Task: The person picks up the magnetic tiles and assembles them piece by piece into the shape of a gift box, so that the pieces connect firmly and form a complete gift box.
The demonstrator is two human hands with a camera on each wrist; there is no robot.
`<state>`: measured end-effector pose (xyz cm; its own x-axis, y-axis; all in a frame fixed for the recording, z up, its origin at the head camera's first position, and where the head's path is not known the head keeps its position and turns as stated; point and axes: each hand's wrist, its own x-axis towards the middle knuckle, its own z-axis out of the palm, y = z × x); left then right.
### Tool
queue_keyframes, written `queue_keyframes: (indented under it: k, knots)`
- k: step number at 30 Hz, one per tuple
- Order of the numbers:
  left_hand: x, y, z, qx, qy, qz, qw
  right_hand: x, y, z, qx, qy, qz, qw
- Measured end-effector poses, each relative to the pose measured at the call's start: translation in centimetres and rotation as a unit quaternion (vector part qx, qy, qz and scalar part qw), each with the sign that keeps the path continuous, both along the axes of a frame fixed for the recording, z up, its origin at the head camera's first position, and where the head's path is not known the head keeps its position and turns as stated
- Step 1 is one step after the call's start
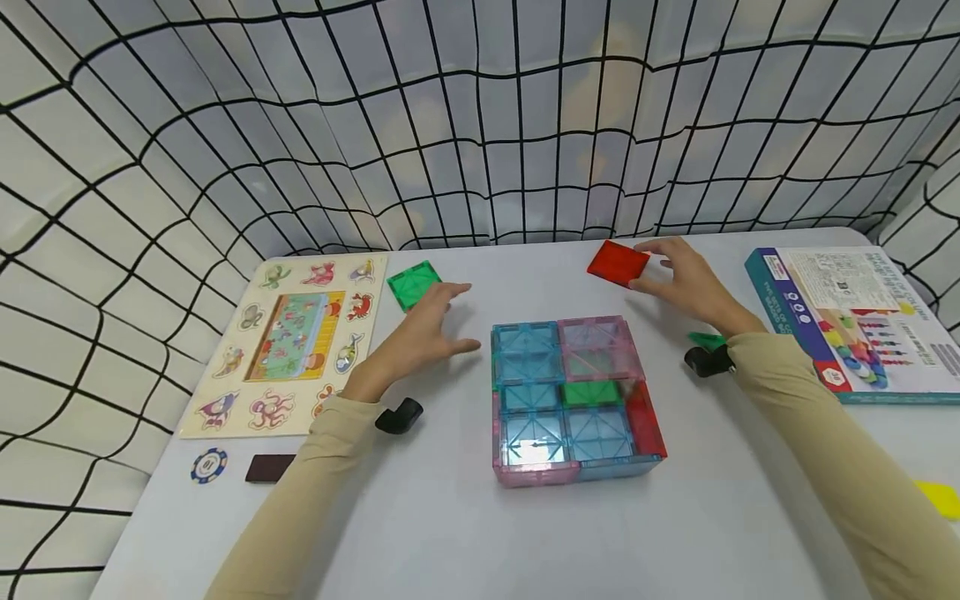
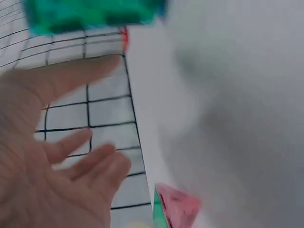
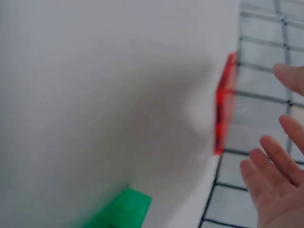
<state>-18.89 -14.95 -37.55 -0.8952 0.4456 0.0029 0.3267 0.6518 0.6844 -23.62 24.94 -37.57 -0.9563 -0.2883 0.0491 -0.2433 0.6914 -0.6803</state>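
Note:
A low box of see-through magnetic tiles (image 1: pixel 573 400), in blue, pink, green and red, sits on the table between the two hands. My left hand (image 1: pixel 420 342) hovers left of it, thumb and fingers spread around nothing. Just beyond those fingers lies a green square tile (image 1: pixel 414 285). My right hand (image 1: pixel 690 279) reaches toward a red square tile (image 1: pixel 618 263) near the back edge. In the right wrist view the fingers are spread, with a gap between them and the red tile (image 3: pixel 225 104). A small green piece (image 1: pixel 707 340) lies by the right wrist, partly hidden.
At left lies a wooden sea-animal puzzle board (image 1: pixel 285 333), with a round poker chip (image 1: pixel 208 465) and a dark brown block (image 1: pixel 268 468) below it. A toy box (image 1: pixel 862 325) lies at right, near a yellow piece (image 1: pixel 939 498). Black netting (image 1: pixel 517 125) borders the table's back.

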Motion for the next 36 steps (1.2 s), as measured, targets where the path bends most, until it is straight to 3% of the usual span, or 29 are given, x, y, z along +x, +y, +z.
queue_keyframes:
  k: [2, 5, 8, 12, 19, 22, 25, 27, 30, 33, 36]
  knots:
    - [0.8, 0.4, 0.3, 0.056, -0.024, -0.061, 0.9963, -1.0, 0.4, -0.4, 0.021, -0.023, -0.009, 0.9995]
    - [1.9, 0.6, 0.3, 0.117, -0.071, -0.148, 0.9795, -2.0, 0.6, -0.9, 0.05, -0.051, 0.002, 0.9975]
    - [2.6, 0.7, -0.1, 0.148, -0.12, -0.194, 0.9624, -2.5, 0.3, -1.1, 0.066, -0.05, 0.016, 0.9964]
    - [3.2, 0.8, -0.8, 0.177, -0.175, -0.187, 0.9502, -2.5, -0.3, -0.8, 0.086, -0.036, 0.012, 0.9956]
    - [4.0, 1.2, -1.5, 0.206, -0.216, -0.143, 0.9437, -1.3, -0.6, 0.9, 0.083, -0.043, -0.038, 0.9949]
    - [4.1, 1.1, -1.6, 0.212, -0.217, -0.137, 0.9431, 0.4, -0.6, 2.9, 0.046, -0.009, -0.053, 0.9975]
    - [4.1, 0.9, -1.6, 0.211, -0.217, -0.131, 0.9442, 3.2, -1.2, 5.1, -0.001, 0.057, -0.022, 0.9981]
    - [4.1, 0.7, -1.5, 0.21, -0.218, -0.128, 0.9444, 5.6, -2.2, 6.2, -0.029, 0.104, 0.033, 0.9936]
    - [4.0, 0.6, -1.6, 0.215, -0.226, -0.127, 0.9416, 9.1, -4.1, 6.7, -0.041, 0.161, 0.135, 0.9769]
    - [3.9, 0.4, -1.6, 0.224, -0.238, -0.129, 0.9361, 12.1, -6.1, 6.3, -0.044, 0.161, 0.212, 0.963]
    - [3.9, 0.4, -1.7, 0.23, -0.244, -0.135, 0.9324, 14.1, -7.6, 5.6, -0.042, 0.133, 0.252, 0.9576]
